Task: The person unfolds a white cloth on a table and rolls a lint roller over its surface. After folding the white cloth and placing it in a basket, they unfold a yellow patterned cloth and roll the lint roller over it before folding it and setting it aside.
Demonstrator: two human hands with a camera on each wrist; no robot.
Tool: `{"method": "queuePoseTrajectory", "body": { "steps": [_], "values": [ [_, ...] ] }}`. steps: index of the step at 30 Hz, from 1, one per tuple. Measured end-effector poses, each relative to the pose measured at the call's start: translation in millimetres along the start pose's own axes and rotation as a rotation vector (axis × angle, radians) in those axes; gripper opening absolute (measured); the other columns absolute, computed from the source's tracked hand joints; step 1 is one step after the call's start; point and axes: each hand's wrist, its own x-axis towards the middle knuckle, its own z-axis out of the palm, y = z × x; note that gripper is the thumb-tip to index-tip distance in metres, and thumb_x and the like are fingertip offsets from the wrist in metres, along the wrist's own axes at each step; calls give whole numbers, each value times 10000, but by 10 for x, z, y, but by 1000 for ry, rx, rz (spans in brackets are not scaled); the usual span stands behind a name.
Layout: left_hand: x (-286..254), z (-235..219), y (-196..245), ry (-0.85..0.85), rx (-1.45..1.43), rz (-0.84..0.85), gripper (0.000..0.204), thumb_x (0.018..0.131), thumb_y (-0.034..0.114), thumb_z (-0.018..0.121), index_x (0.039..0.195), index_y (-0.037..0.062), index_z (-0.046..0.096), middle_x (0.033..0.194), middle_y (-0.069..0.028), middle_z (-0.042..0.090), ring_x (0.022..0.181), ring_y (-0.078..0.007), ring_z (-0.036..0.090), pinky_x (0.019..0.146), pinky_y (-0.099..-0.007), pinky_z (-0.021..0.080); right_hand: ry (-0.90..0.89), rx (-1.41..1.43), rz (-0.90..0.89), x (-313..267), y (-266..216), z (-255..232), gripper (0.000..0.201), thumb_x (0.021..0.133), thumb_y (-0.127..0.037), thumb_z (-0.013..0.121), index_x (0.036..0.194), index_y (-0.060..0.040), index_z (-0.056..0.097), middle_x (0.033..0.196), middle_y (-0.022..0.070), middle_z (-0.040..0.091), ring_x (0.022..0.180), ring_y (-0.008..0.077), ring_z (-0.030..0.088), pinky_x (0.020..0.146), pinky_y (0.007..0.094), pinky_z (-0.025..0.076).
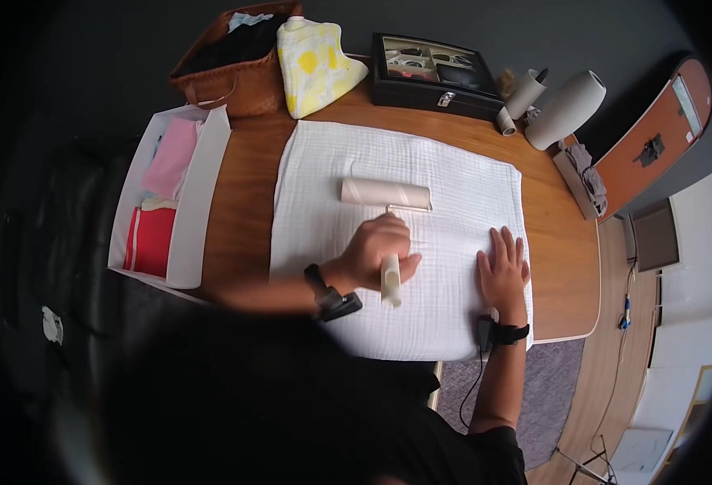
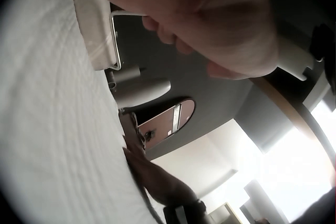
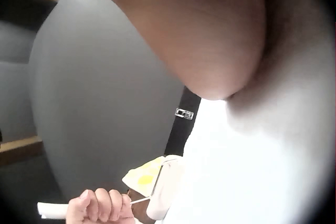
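Note:
A white crinkled cloth [image 1: 461, 182] is spread over the wooden table. My left hand [image 1: 376, 250] grips the pale handle of a lint roller [image 1: 385, 194], fingers wrapped round it. The roller's wide sheet-covered cylinder lies across the far half of the cloth, and the handle's end sticks out toward me. In the left wrist view, the thin wire frame and the roller [image 2: 94, 24] against the cloth show beyond the hand. Toward the cloth's right edge, my right hand [image 1: 504, 271] rests palm down with fingers extended. From the right wrist, the left fist [image 3: 102, 207] shows round the handle.
At left stands a white box [image 1: 214, 153] of folded pink and red cloths. Behind are a brown basket [image 1: 251, 95], a yellow-patterned cloth [image 1: 315, 69] and a black glasses case [image 1: 420, 95]. A white vase [image 1: 566, 109], small grey-filled box [image 1: 566, 174] and orange-brown board [image 1: 655, 137] stand right.

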Motion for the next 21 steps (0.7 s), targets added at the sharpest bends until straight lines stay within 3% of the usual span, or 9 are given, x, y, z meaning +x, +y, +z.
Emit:
{"method": "queuePoseTrajectory", "body": {
  "steps": [1, 4, 5, 8, 9, 13, 14, 18, 21],
  "values": [
    [-35, 39, 34, 25, -10, 23, 395, 748, 23, 773, 572, 97, 427, 558, -101, 465, 519, -309, 471, 565, -421, 424, -53, 2, 20, 75, -50, -77, 561, 1049, -419, 625, 1570, -224, 547, 1686, 99, 462, 1611, 345, 323, 1237, 675, 240],
    [-20, 37, -10, -26, 40, 69, 388, 743, 20, 764, 571, 95, 426, 553, -99, 466, 520, -308, 476, 568, -422, 430, 48, 86, -24, 526, -37, 15, 559, 1023, -401, 672, 1535, -201, 569, 1663, 114, 475, 1590, 317, 359, 1192, 703, 278],
    [26, 33, -57, -19, 40, 64, 384, 744, 22, 760, 571, 90, 423, 557, -101, 466, 521, -310, 476, 573, -425, 435, 111, 93, -108, 649, -90, 29, 596, 1031, -449, 655, 1561, -199, 550, 1694, 112, 444, 1605, 293, 342, 1208, 671, 267],
    [199, -119, -348, -70, 63, 13, 382, 774, 39, 756, 577, 83, 431, 579, -115, 464, 548, -321, 485, 582, -432, 433, 94, 62, -125, 952, -63, 427, 632, 1055, -522, 592, 1601, -212, 517, 1731, 103, 401, 1630, 294, 301, 1252, 646, 220],
    [188, -137, -601, -77, 79, 0, 373, 786, 50, 762, 588, 79, 448, 589, -117, 471, 557, -321, 489, 584, -430, 433, 87, 14, -133, 969, -80, 398, 664, 1074, -582, 513, 1645, -248, 467, 1766, 74, 349, 1656, 302, 243, 1296, 605, 173],
    [495, -331, -984, -41, 121, -139, 329, 833, 26, 789, 658, 35, 510, 663, -123, 531, 601, -285, 519, 585, -426, 434, 61, 13, -51, 997, -65, 403, 665, 1080, -599, 470, 1669, -295, 426, 1783, 31, 317, 1666, 323, 202, 1322, 567, 145],
    [576, -362, -987, -52, 136, -219, 343, 839, -23, 786, 659, 27, 498, 689, -122, 538, 615, -256, 528, 588, -414, 430, 55, 9, -29, 1011, -90, 384, 670, 1078, -607, 464, 1674, -304, 419, 1785, 24, 313, 1668, 328, 195, 1324, 561, 141],
    [537, -311, -952, -81, 169, -201, 335, 844, 30, 796, 668, 36, 511, 682, -128, 546, 617, -254, 538, 584, -416, 433, 9, 2, 38, 1047, -117, 295, 707, 1066, -645, 437, 1688, -314, 391, 1794, 8, 293, 1673, 350, 161, 1333, 542, 111],
    [108, -120, -476, -64, 110, -159, 341, 816, 38, 781, 627, 66, 499, 611, -108, 493, 599, -288, 514, 575, -424, 428, -8, 9, 55, 1063, -110, 293, 728, 1057, -660, 429, 1695, -315, 377, 1800, 6, 277, 1677, 359, 135, 1335, 542, 96]
  ]
}}
